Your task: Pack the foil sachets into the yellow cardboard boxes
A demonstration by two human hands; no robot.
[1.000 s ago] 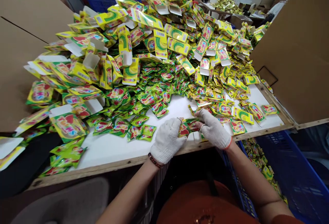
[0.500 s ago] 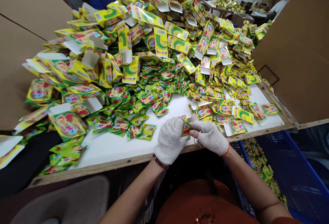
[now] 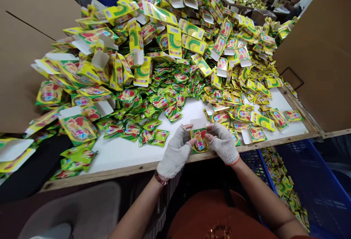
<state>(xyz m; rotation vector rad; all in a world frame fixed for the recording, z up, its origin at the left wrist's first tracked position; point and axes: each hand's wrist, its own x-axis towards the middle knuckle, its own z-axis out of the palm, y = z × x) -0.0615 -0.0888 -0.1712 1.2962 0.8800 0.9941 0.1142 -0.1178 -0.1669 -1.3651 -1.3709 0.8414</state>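
Observation:
Near the table's front edge, a small green and yellow box [image 3: 200,141] stands between my hands, its white top flap raised. My left hand [image 3: 177,150], in a white knitted glove with bare fingertips, grips its left side. On its right side, the gloved fingers of my right hand [image 3: 223,142] close around it. Small green packets [image 3: 160,101] lie behind and to the left of my hands. To the right are yellow packets [image 3: 241,114] mixed with small boxes. A large heap of yellow open-flapped boxes [image 3: 174,41] rises behind.
A white table top [image 3: 123,155] has a wooden front rim [image 3: 109,174]. Cardboard walls stand at left [image 3: 24,48] and right [image 3: 318,59]. Below right, a blue crate [image 3: 315,184] stands by more packets. A person is partly visible at the upper right.
My hands have moved slightly apart and turned the box, so its printed front and raised white flap now show. The whole view has shifted a little.

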